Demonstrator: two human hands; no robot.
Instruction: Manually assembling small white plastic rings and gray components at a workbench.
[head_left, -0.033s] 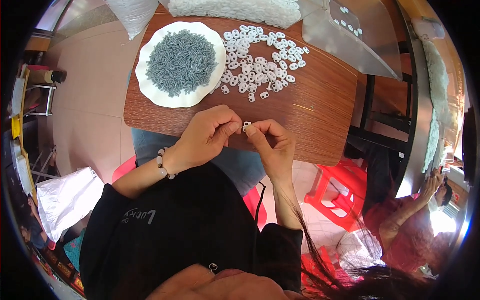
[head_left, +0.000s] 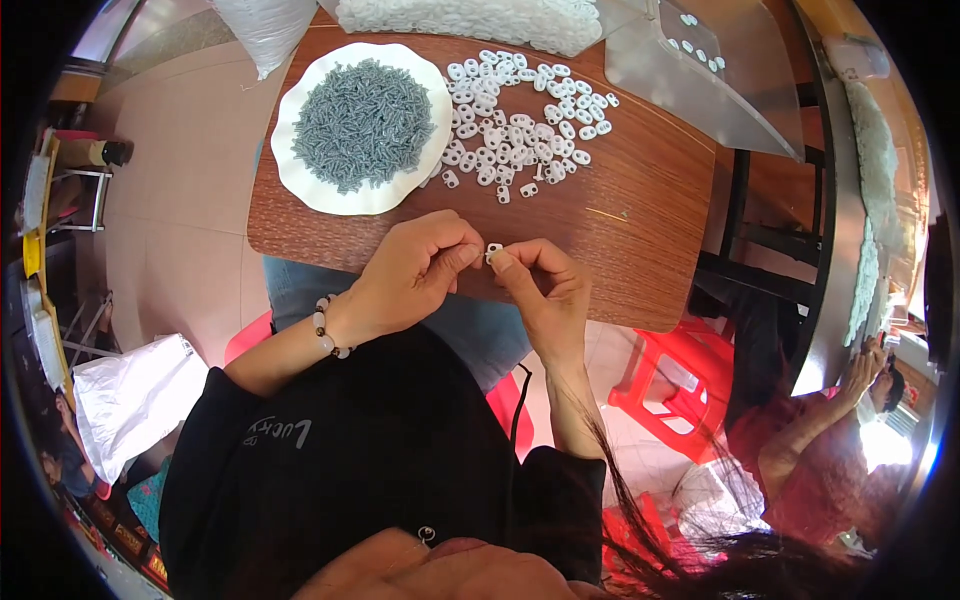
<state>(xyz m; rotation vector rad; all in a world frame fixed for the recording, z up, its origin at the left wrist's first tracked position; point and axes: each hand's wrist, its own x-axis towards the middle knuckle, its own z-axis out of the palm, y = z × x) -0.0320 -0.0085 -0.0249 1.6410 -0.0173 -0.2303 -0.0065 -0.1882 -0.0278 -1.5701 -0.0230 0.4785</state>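
Observation:
Just over the table's near edge, my two hands meet fingertip to fingertip. My right hand (head_left: 545, 290) pinches a small white plastic two-hole piece (head_left: 494, 248), shaped like a cord lock, between thumb and forefinger. My left hand (head_left: 420, 268) is closed in a pinch right beside that piece; whatever its fingertips hold is too small or hidden to make out. Ahead of my left hand stands a white scalloped plate (head_left: 290, 160), heaped with small grey spring-like cylinders (head_left: 362, 125). Loose white two-hole pieces (head_left: 520, 140) lie spread on the wooden table right of the plate.
A clear container of white pieces (head_left: 470, 22) stands at the table's far edge, beside a translucent bin (head_left: 690, 80). A white sack (head_left: 262, 30) is at far left. Red stools (head_left: 680, 390) stand to the right, where another person (head_left: 815, 450) sits working.

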